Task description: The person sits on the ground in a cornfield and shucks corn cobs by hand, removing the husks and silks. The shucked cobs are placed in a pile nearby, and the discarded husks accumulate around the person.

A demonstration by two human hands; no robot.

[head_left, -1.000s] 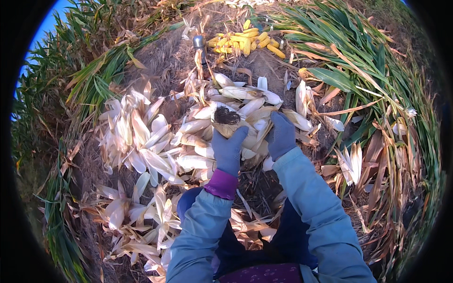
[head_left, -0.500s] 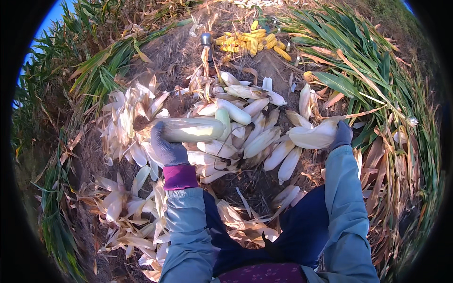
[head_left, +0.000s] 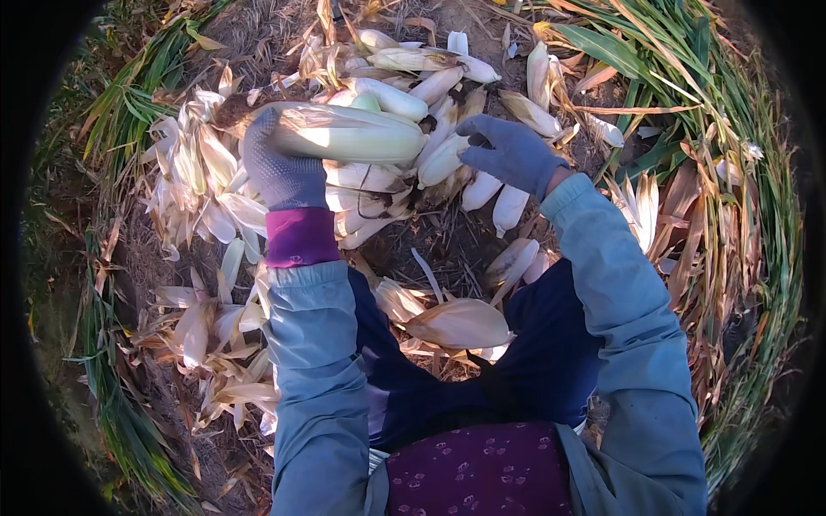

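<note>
My left hand (head_left: pixel 282 163), in a grey glove with a dotted grip, is wrapped round the butt end of a corn ear (head_left: pixel 353 135). Pale green and cream husk leaves still cover this ear, which lies level with its tip toward the right. My right hand (head_left: pixel 512 153), also gloved in grey, is off the ear's tip with thumb and fingers apart and nothing between them. Below both hands is a heap of pale husked-looking ears (head_left: pixel 391 99), partly hidden by the held ear. A loose husk leaf (head_left: pixel 460 324) lies between my knees.
Dry husks (head_left: pixel 202 163) pile up on the left, with more husk scraps (head_left: pixel 232 344) beside my left forearm. Cut green and brown corn stalks (head_left: pixel 688 103) lie along the right side. Two pale ears (head_left: pixel 508 206) rest on the soil below my right hand.
My right hand has let go of a broad husk leaf and moved left toward the held ear's tip. A husk leaf now shows between my knees. The view has tilted downward.
</note>
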